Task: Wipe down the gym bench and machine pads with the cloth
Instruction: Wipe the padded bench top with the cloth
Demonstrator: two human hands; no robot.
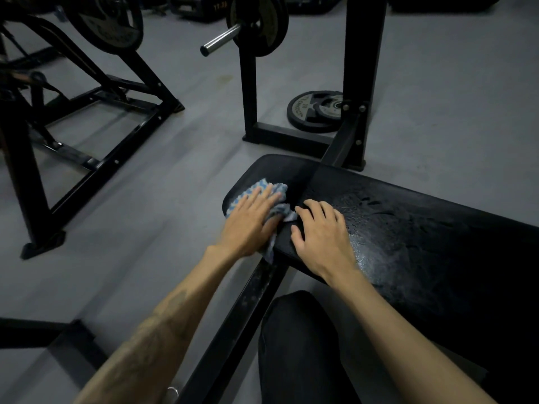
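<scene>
a black padded gym bench point(408, 228) runs from the lower right toward the middle of the view, its rounded end pointing at the black steel rack uprights point(364, 68). the blue-and-white checked cloth point(277, 189) lies bunched at that rounded end of the bench, near its left edge, with a fold hanging over the edge. the left hand point(250, 223) lies flat on the cloth, fingers straight and spread, pressing it onto the pad rather than clenching it. the right hand point(320, 234) rests just beside the cloth on the bare pad, fingers lightly bent with the tips on the surface, grasping nothing. the pad to the right of the right hand shines with wet droplets. a round black weight plate point(315, 112) lies flat on the grey floor beyond the bench end, behind the rack base.
</scene>
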